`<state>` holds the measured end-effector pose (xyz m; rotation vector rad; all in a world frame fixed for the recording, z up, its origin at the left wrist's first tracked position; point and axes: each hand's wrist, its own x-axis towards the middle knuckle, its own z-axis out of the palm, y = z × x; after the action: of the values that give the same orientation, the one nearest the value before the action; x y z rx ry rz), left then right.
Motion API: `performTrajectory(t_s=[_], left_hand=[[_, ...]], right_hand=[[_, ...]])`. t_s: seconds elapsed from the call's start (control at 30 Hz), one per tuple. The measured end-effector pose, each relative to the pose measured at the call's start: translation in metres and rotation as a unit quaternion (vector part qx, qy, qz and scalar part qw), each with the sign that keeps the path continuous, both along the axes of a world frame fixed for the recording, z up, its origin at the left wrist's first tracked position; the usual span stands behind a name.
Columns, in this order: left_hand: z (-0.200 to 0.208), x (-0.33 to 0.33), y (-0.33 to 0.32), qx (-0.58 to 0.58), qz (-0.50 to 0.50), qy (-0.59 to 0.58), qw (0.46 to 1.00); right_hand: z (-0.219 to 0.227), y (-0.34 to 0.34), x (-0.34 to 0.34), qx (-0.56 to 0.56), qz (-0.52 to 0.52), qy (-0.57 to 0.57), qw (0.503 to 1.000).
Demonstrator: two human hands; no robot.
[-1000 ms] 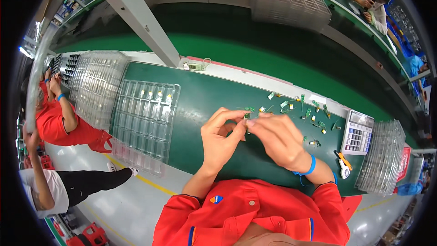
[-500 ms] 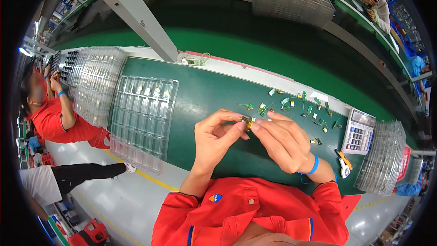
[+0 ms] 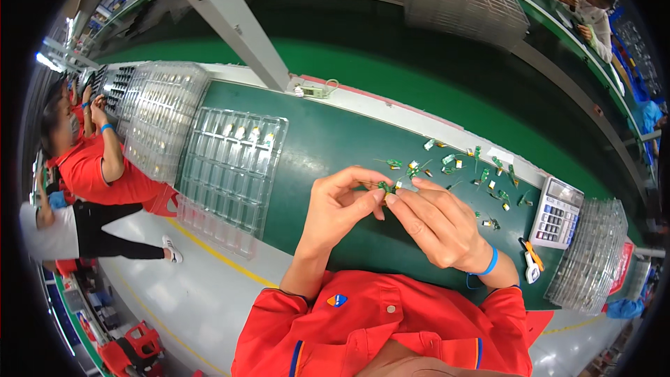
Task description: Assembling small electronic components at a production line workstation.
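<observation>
Between my fingertips, above the green tabletop, is a small green circuit board (image 3: 384, 186) with a thin wire and a yellow-and-silver piece at its right end. My left hand (image 3: 340, 211) is closed in a pinch on the board's left side. On the other side, the thumb and fingers of my right hand (image 3: 441, 229), which wears a blue wrist strap (image 3: 493, 261), close on the yellow end. Fingers cover part of the board. Several similar small circuit boards (image 3: 449, 160) with wires lie scattered beyond my right hand.
To the left lies a clear plastic tray (image 3: 227, 174) with several small parts in its far row, beside a tall tray stack (image 3: 166, 115). A calculator (image 3: 557, 213), orange-and-white snips (image 3: 532, 262) and another tray stack (image 3: 593, 251) are at right. A co-worker's red sleeve (image 3: 87, 171) is at far left.
The whole view has shifted, so the table things sit a little farther right. The circuit board stays pinched in both hands and looks slightly turned. A walking person at left has changed stance.
</observation>
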<state>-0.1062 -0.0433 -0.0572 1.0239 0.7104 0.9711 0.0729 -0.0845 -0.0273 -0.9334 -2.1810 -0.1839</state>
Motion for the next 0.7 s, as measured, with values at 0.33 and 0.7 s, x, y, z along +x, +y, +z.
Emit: performTrajectory(t_s=[0.33,0.7], left_hand=[[0.0,-0.01,0.0,-0.008,-0.027,-0.028,0.999],[0.003,-0.005,0.0,0.007,-0.015,-0.022,1.0]], right_hand=[[-0.001,-0.003,-0.003,-0.009,-0.002,0.023,1.0],[0.002,-0.002,-0.001,-0.001,0.028,0.029,0.999]])
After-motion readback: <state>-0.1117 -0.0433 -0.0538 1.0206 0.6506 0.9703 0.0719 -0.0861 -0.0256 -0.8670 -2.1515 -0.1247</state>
